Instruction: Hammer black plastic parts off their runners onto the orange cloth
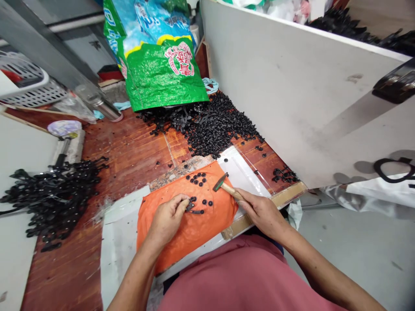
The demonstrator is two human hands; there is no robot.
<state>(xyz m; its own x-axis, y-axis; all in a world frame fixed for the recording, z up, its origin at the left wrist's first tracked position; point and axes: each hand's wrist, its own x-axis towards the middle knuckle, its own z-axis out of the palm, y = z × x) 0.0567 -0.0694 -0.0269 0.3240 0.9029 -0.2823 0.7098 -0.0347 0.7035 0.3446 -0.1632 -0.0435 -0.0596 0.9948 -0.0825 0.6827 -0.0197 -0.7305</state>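
Note:
My right hand point(259, 211) is wrapped round the wooden handle of a small hammer point(231, 190), whose head is raised over the right side of an orange cloth point(181, 233). Thumb and fingertips of my left hand point(167, 218) pinch a small black part point(190, 205) above the middle of the cloth. Close by lie a few loose black round pieces point(207, 202) and a short black strip point(197, 212). Farther back on the cloth sits a cluster of similar black pieces point(197, 179).
A large heap of small black parts point(220, 125) spills below a green and blue woven bag point(165, 77). Another black pile point(61, 194) lies at the left. A tall grey panel point(292, 82) borders the right side. A speckled stone slab point(175, 172) shows behind the cloth.

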